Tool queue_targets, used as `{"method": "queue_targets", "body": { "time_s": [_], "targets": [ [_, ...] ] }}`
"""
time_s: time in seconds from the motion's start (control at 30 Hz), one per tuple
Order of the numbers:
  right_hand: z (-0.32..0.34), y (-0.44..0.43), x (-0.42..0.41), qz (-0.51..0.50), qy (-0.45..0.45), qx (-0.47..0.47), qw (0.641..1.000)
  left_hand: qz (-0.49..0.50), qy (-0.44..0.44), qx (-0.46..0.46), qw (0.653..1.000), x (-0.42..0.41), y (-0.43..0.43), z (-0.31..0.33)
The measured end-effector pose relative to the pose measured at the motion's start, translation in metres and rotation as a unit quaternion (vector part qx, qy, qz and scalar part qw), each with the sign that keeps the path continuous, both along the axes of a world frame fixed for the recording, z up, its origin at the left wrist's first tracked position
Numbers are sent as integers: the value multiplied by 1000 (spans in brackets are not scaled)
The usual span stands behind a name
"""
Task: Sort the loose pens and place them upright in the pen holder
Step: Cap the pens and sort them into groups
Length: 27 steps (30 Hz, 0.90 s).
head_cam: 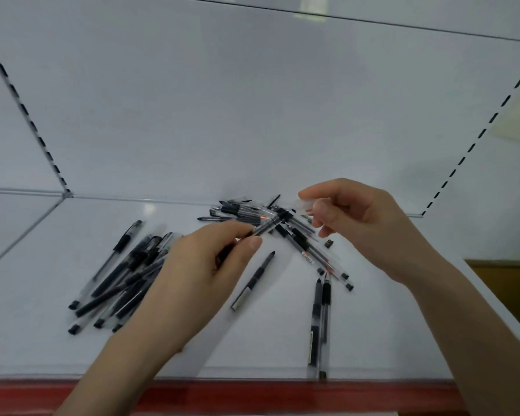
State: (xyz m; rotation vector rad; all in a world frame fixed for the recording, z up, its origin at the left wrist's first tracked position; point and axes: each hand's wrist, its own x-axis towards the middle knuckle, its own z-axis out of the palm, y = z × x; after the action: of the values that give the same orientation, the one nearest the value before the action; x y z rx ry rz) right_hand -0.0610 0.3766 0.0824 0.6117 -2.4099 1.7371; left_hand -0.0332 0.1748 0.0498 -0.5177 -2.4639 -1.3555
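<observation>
Only the head view to go on, so here's our read: we're mid-sort, and nothing has gone upright yet. We can't spot a pen holder anywhere in frame. The left hand [204, 265] pinches one pen [267, 227] between thumb and fingertips, its dark end aimed up at the right hand [357, 217]. That one has its fingers curled and seems to pinch a clear cap [305, 203] just beside the pen's end, though it's blurry. We'd guess the next move is lining cap and tip up and pushing them together, then laying the pen with the tidy bunch [123, 280] just left of the left hand. The messy heap [240, 212] lies right under the held pen on the white shelf [252, 349] — and a pair of pens [320, 325] sits nearer us.
</observation>
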Motion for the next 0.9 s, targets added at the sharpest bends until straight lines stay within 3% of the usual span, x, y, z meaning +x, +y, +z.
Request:
{"method": "queue_targets", "body": {
  "time_s": [0.23, 0.43, 0.73, 0.9],
  "targets": [
    [-4, -3, -4, -38, -86, -58, 994, 16, -1, 12, 1000, -1, -4, -5],
    [-10, -7, -3, -22, -84, -14, 996, 20, -13, 12, 1000, -3, -4, -11],
    [-5, -16, -5, -58, -134, -263, 954, 11, -19, 30, 999, 0, 2, -12],
    [-5, -21, -1, -59, -109, -271, 954, 9, -19, 37, 999, 0, 4, -12]
  ]
}}
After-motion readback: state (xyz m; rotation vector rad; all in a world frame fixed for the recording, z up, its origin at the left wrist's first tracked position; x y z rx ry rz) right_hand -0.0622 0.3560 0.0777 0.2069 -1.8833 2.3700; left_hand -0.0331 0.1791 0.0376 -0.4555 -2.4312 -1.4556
